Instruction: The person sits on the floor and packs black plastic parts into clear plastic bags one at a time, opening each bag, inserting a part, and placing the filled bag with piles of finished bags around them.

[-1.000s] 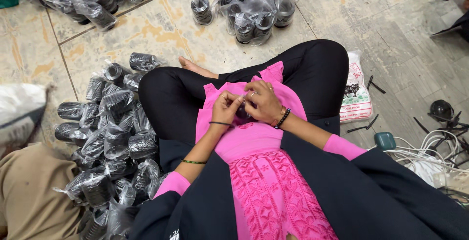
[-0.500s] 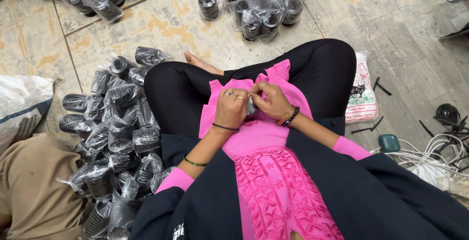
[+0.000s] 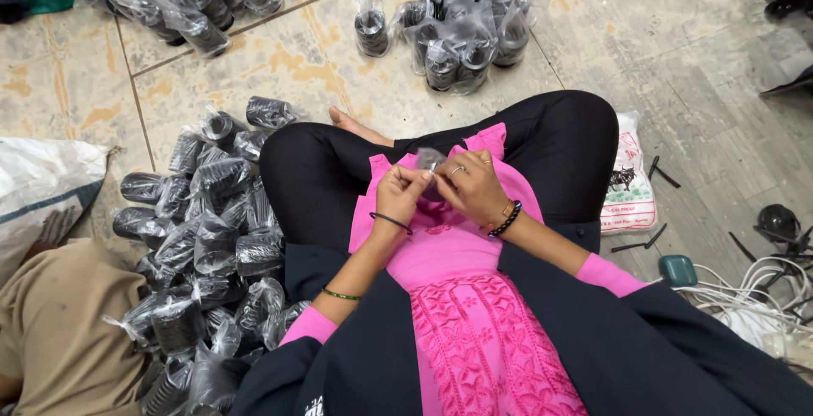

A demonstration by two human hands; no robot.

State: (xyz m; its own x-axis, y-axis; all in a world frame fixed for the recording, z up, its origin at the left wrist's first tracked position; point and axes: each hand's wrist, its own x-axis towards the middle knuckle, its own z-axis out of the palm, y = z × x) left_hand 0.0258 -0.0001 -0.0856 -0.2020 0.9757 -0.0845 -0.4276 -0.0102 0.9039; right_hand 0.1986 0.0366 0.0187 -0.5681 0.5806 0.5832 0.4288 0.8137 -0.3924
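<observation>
I sit cross-legged on the floor in black trousers and a pink top. My left hand [image 3: 400,193] and my right hand [image 3: 472,185] meet over my lap, both pinching a small clear plastic bag [image 3: 429,160] with something dark inside. Its contents are mostly hidden by my fingers. Beside my left knee lies a heap of bagged black rolls [image 3: 207,238], each in clear plastic.
More bagged black rolls [image 3: 461,30] lie on the tiled floor ahead, with another group [image 3: 182,1] at the far left. A white printed sack [image 3: 631,187] lies by my right knee. A white sack [image 3: 42,191], tan cloth [image 3: 59,331] and white cables [image 3: 762,297] surround me.
My hands stay together over my lap and have lifted slightly; the small bag now shows above my fingers. The view has shifted a little.
</observation>
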